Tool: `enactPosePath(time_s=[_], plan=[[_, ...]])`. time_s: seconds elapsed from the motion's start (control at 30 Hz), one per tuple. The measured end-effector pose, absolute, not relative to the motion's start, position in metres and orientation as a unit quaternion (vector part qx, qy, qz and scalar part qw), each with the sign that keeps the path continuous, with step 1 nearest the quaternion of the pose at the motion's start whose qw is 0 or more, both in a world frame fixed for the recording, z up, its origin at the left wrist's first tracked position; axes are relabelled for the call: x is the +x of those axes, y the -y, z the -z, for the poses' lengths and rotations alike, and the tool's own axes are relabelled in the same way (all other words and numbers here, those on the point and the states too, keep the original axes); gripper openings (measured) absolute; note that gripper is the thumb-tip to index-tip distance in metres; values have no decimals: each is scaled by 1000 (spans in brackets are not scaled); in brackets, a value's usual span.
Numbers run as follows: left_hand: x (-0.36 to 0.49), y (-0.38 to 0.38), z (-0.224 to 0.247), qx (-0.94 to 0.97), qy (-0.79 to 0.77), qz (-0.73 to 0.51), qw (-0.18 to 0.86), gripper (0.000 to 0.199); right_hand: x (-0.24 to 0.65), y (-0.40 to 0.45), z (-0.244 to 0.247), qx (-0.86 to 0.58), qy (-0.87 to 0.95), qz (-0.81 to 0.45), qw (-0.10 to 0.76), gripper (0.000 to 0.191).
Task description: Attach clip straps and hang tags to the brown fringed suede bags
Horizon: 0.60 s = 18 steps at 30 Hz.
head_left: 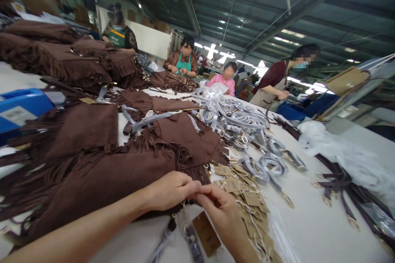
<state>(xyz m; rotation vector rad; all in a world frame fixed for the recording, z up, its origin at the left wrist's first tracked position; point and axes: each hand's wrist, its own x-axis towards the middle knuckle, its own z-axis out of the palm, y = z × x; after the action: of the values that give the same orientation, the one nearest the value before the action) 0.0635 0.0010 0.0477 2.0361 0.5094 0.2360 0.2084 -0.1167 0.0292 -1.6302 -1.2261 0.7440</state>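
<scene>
My left hand (pixel 169 191) and my right hand (pixel 220 209) meet at the near edge of a brown fringed suede bag (pixel 101 181). Both pinch a small fitting at the bag's corner, fingertips touching. A brown paper hang tag (pixel 206 233) dangles just below them on a string. A wrapped dark strap (pixel 191 242) hangs under the hands too. A heap of more paper tags (pixel 247 197) lies right of my right hand.
Several more brown fringed bags (pixel 61 57) are piled across the white table (pixel 308 222). Grey wrapped straps (pixel 237 123) lie in the middle, brown straps (pixel 339 185) and clear plastic (pixel 348 156) at right. A blue bin (pixel 21 107) sits left. Several people work at the far end.
</scene>
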Motion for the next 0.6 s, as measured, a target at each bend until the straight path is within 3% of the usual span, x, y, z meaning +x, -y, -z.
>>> enactPosePath(time_s=[0.23,0.47,0.6], plan=[[66,2,-35,811,-231,-135,521,23,208,120,-26,-704,524,-226,422,23],[63,0,-38,793,-217,-136,553,10,205,117,-36,-702,519,-246,421,26],[59,-3,-41,869,-192,-111,441,10,202,117,-28,-720,524,-254,378,24]])
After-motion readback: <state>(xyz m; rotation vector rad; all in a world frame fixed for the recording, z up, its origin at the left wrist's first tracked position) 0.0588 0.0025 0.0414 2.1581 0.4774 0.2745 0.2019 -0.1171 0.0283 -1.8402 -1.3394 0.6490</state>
